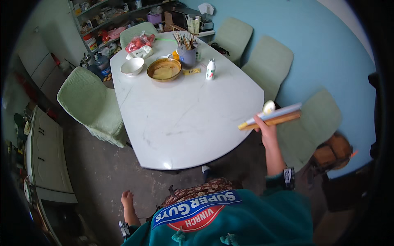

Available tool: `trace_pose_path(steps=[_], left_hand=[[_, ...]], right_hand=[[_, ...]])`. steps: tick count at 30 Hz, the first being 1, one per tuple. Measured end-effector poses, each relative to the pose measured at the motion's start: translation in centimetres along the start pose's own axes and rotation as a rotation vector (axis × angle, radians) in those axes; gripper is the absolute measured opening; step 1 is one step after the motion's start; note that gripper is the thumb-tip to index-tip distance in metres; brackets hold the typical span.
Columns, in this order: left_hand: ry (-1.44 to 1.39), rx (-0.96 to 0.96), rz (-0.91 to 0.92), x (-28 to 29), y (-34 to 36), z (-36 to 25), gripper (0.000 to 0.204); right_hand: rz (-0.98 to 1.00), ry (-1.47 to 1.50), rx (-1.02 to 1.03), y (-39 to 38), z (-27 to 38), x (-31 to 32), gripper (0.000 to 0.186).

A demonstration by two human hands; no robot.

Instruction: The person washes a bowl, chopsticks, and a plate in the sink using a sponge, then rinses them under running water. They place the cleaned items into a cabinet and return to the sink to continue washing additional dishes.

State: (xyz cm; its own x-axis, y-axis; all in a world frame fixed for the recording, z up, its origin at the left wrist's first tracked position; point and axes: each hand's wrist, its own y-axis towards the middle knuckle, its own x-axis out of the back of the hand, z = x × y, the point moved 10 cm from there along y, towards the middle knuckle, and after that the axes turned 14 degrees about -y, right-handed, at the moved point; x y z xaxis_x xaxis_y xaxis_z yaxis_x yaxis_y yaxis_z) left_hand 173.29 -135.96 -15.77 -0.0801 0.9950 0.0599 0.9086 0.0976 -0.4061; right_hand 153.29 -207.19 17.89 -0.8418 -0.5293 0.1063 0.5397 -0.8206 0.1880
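Observation:
My right hand (267, 130) is closed around a bundle of chopsticks (283, 118), brown and pale ones together, held slantwise over the table's right edge. A white spoon (269, 107) sticks up beside the bundle; motion blurs them slightly. Low on the left, my left hand (127, 199) hangs beside my body with loosely bent fingers and nothing visible in it. Between me and the far dishes stretches the white marble-patterned table (180, 135).
Toward the table's far end stand a white bowl (132, 67), a brown glass dish (164, 69), a grey pot of utensils (188, 56), a white bottle (211, 69) and a red bag (140, 42). Green-covered chairs (92, 100) flank the table; a cabinet (49, 151) lines the left.

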Motion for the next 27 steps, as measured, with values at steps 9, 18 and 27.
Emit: trace_pose_path(steps=[9,18,27], left_hand=[[-0.115,0.240,-0.403,-0.5,-17.7,8.3,0.010],[-0.107,0.376,-0.403,-2.2,-21.6,8.4,0.024],[-0.017,0.351,-0.273,-4.5,-17.1,7.3,0.024]], right_hand=[[0.263,-0.037,0.135,26.7,3.1,-23.0,0.022],[0.158,-0.168,0.115,39.2,0.2,-32.2,0.026],[0.039,-0.531,0.248,42.6,-0.8,-34.2,0.033]])
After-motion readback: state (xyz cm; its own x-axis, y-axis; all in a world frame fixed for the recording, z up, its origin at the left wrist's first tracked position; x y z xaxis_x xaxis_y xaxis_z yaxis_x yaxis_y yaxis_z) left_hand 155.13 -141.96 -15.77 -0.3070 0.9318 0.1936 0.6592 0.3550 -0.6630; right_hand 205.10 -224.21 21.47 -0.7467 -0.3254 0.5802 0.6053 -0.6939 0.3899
